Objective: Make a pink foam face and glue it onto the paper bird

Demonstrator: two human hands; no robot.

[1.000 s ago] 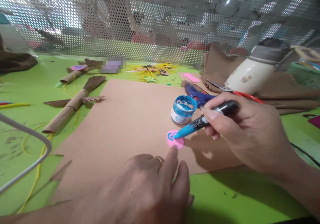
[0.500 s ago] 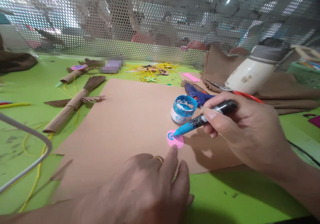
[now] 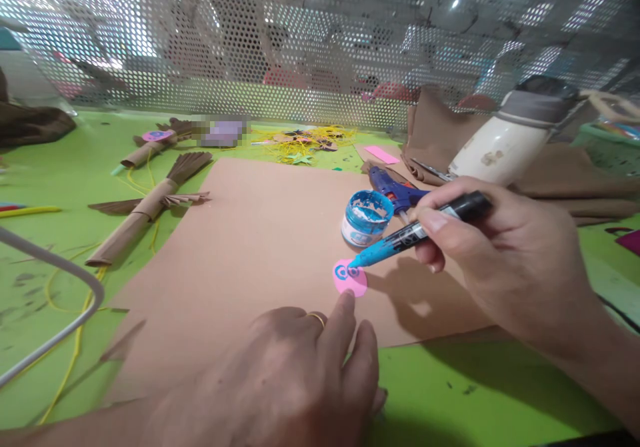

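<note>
A pink paper oval (image 3: 358, 287) with blue ring shapes drawn on it lies on a large sheet of brown paper (image 3: 260, 247). My left hand (image 3: 305, 367) rests palm down, its extended index finger pressing the oval's near edge, holding nothing. In my right hand (image 3: 495, 254) is a marker (image 3: 400, 237), black-bodied and smeared with blue toward the tip. That tip meets the oval at the rings; whether it touches is hard to see. Just behind stands an uncapped jar of blue paint (image 3: 367, 217), with a blue glue gun (image 3: 395, 190) lying beyond it.
Two rolled brown paper figures (image 3: 145, 217) lie at the left on the green table (image 3: 40, 174). A white cable (image 3: 55, 254) curves in there. Tangled yellow string (image 3: 305, 142) sits before a perforated metal screen (image 3: 240, 40). A white bottle (image 3: 500, 144) leans among brown paper (image 3: 440, 134).
My right hand and the marker have shifted slightly right, and the marker tip now sits nearer the right-hand ring. My left hand stays on the pink oval.
</note>
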